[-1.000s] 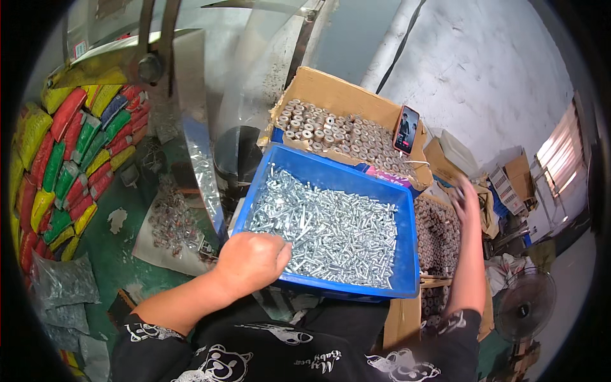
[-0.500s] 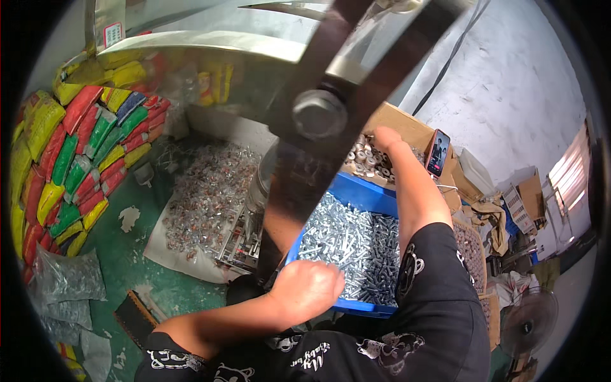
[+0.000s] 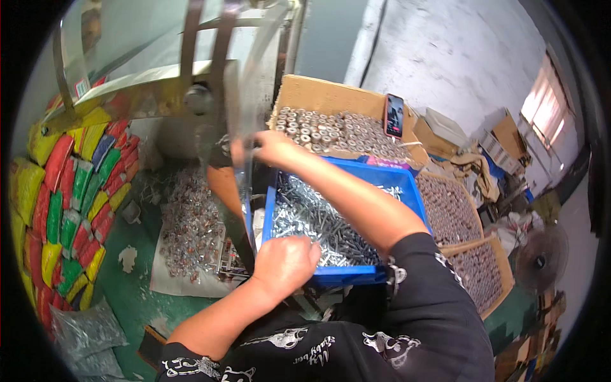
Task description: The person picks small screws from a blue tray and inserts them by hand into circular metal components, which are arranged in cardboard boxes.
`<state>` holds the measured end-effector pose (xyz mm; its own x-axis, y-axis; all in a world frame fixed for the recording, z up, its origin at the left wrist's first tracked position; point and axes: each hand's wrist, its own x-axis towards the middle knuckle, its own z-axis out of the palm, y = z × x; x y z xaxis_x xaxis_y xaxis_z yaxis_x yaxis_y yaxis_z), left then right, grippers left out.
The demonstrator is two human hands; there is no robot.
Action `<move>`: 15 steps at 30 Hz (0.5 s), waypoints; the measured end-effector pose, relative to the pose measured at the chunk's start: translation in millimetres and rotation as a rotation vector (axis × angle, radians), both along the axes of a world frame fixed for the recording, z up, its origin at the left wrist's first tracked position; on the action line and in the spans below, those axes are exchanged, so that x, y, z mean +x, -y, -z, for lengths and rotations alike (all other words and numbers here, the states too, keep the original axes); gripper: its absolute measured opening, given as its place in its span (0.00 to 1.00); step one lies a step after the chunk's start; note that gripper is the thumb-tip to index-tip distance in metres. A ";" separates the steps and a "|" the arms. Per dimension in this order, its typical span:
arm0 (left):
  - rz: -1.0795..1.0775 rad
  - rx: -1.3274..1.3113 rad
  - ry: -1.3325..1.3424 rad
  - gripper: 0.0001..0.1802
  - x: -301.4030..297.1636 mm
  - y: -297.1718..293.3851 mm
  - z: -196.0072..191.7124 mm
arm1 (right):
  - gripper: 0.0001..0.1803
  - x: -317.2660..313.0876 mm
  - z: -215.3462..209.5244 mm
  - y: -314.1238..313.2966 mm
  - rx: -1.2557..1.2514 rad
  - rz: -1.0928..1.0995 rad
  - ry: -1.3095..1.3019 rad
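My left hand is closed in a fist at the near left corner of the blue plastic bin. Whatever it may grip is hidden. Loose silvery bolts or screws fill the bin. Across the bin stretches my right arm, with the right hand beside the upright metal machine. Its fingers look pinched together, slightly blurred, and I cannot make out what is in them. Behind the bin, a cardboard box holds rows of small round metal rings.
A phone leans upright at the ring box. More boxes of small parts stand at the right, near a fan. Bagged fittings lie on a sheet on the left floor. Colourful sacks are stacked far left.
My right hand has moved left from the ring box to the machine. The view has shifted, so the machine's arm appears farther left. My left hand stays closed by the bin.
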<state>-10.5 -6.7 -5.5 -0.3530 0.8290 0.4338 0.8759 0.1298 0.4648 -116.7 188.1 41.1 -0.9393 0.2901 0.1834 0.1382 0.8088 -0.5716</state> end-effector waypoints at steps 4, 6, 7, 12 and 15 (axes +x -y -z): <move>-0.032 -0.053 -0.055 0.17 7.2 -6.0 -6.3 | 0.23 -15.1 22.8 9.5 0.058 0.211 0.058; -0.024 -0.067 -0.084 0.17 12.3 -7.0 -9.5 | 0.23 -4.0 29.9 1.2 0.019 0.014 -0.239; -0.053 -0.083 -0.083 0.17 11.8 -5.3 -8.7 | 0.23 7.4 31.6 1.5 0.013 0.013 -0.242; -0.114 -0.119 -0.076 0.17 8.3 -4.8 -2.2 | 0.20 144.0 40.8 -58.2 0.355 -0.086 -0.061; -0.132 -0.111 -0.099 0.16 9.1 -3.0 -1.4 | 0.24 223.8 48.1 -81.0 0.481 -0.013 0.630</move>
